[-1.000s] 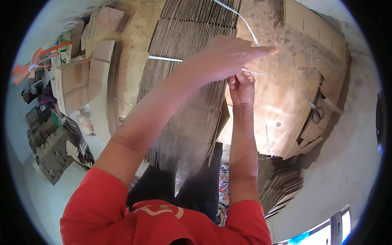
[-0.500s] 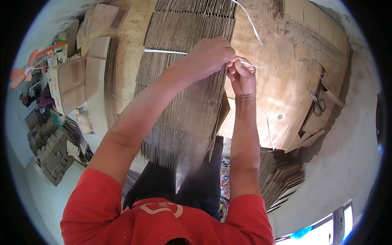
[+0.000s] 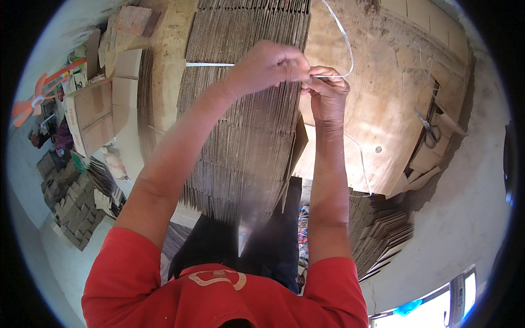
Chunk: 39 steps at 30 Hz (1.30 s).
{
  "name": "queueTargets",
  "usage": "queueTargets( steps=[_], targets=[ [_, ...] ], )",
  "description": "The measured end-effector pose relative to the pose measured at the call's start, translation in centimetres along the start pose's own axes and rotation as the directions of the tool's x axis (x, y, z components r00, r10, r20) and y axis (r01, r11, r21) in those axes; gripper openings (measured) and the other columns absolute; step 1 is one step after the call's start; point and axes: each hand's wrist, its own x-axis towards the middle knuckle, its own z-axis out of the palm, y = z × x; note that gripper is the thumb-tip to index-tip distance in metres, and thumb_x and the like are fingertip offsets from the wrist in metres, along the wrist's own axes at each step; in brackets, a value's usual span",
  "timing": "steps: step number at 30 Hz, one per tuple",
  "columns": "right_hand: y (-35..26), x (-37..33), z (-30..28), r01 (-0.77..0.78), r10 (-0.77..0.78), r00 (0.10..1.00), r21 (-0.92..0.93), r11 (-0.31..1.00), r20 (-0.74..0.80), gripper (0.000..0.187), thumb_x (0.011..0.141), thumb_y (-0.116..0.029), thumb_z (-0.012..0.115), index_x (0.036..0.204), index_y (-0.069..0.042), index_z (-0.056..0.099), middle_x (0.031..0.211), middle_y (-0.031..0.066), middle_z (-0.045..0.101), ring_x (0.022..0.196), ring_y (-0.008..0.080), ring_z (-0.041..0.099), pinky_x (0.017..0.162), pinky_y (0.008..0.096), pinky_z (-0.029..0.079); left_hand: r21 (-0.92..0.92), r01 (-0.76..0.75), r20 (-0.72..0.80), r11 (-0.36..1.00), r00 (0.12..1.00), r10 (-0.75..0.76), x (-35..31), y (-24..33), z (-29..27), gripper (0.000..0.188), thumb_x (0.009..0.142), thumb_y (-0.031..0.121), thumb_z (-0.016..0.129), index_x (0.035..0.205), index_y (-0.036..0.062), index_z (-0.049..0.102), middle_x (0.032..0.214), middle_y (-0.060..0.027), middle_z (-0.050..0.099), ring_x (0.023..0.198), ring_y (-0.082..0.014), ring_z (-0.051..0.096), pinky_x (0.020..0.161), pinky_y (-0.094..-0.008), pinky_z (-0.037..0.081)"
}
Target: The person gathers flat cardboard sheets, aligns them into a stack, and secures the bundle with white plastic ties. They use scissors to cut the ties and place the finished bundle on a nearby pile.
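Note:
A long stack of brown corrugated cardboard sheets [image 3: 240, 128] stands on edge in front of me, its near end over my legs. A white plastic strap [image 3: 210, 64] runs across its top from the left side. My left hand [image 3: 273, 65] reaches over the stack, fingers pinched at its right edge, where the strap comes through. Beside it my right hand [image 3: 328, 90] is closed on the strap, thumb against fingers, and the two hands touch or nearly touch. From there the strap's loose part loops up and away to the far edge. The fingertips partly hide the strap.
The stack rests on a wooden board table [image 3: 372, 120]. Scissors [image 3: 429, 131] lie at its right edge near cardboard scraps. More cardboard stacks [image 3: 383, 229] stand low at the right. At left are a cardboard box [image 3: 92, 116] and an orange fan [image 3: 37, 101].
Both hands have moved slightly farther away, and my left hand has shifted left. The loose strap now curves up more closely from my right hand.

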Motion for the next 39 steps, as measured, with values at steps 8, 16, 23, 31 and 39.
queueTargets(
  steps=[8, 16, 23, 31, 39],
  targets=[
    [1.9, -1.0, 3.3, 0.306, -0.436, 0.873, -0.449, 0.839, -0.221, 0.012, 0.080, 0.010, 0.061, 0.083, -0.002, 0.063, 0.077, 0.0012, 0.062, 0.068, 0.0046, 0.054, 0.061, 0.0193, 0.045, 0.381, -0.241, 0.038, 0.893, 0.969, 0.245, 1.6, -0.8, -0.3, 0.021, 0.082, 0.005, 0.062, 0.102, 0.0035, 0.068, 0.066, -0.0134, 0.063, 0.053, -0.0172, 0.058, 0.053, -0.0281, 0.045],
    [1.4, -0.7, 2.2, 0.213, -0.274, 0.943, -0.291, 0.933, -0.190, 0.011, 0.080, 0.006, 0.067, 0.084, -0.003, 0.062, 0.067, 0.0011, 0.061, 0.053, 0.0063, 0.053, 0.046, 0.0200, 0.041, 0.337, -0.246, 0.085, 0.909, 0.969, 0.231, 2.4, -0.7, -0.7, 0.014, 0.079, 0.003, 0.062, 0.092, 0.0000, 0.068, 0.062, -0.0130, 0.059, 0.054, -0.0163, 0.056, 0.055, -0.0286, 0.045],
    [0.9, 0.1, 0.4, 0.158, -0.176, 0.983, -0.242, 0.957, -0.057, 0.007, 0.082, 0.000, 0.066, 0.089, -0.002, 0.066, 0.070, 0.0049, 0.065, 0.056, 0.0090, 0.057, 0.046, 0.0222, 0.045, 0.305, -0.205, 0.103, 0.930, 0.978, 0.181, 2.6, -1.2, -0.7, 0.004, 0.080, 0.004, 0.061, 0.078, 0.0005, 0.060, 0.058, -0.0063, 0.055, 0.050, -0.0106, 0.051, 0.051, -0.0276, 0.043],
    [2.2, 0.9, -2.5, -0.094, 0.104, 0.995, 0.544, 0.834, 0.012, 0.033, 0.094, -0.023, 0.053, 0.065, -0.010, 0.047, 0.052, 0.0024, 0.041, 0.040, 0.0110, 0.033, 0.038, 0.0249, 0.026, 0.555, -0.221, 0.005, 0.802, 0.965, 0.262, 1.2, -1.0, 0.1, 0.010, 0.074, 0.007, 0.060, 0.071, 0.0044, 0.051, 0.053, -0.0069, 0.053, 0.048, -0.0205, 0.055, 0.048, -0.0326, 0.044],
    [2.5, 2.7, -6.4, -0.328, 0.321, 0.945, 0.232, 0.916, 0.071, 0.024, 0.096, -0.029, 0.046, 0.091, -0.006, 0.051, 0.079, 0.0095, 0.052, 0.062, 0.0181, 0.048, 0.057, 0.0324, 0.042, 0.721, 0.014, -0.111, 0.693, 0.989, 0.095, -1.3, 0.6, -0.1, 0.023, 0.079, 0.016, 0.063, 0.098, 0.0058, 0.058, 0.080, -0.0127, 0.064, 0.077, -0.0265, 0.064, 0.069, -0.0386, 0.052]
  ],
)
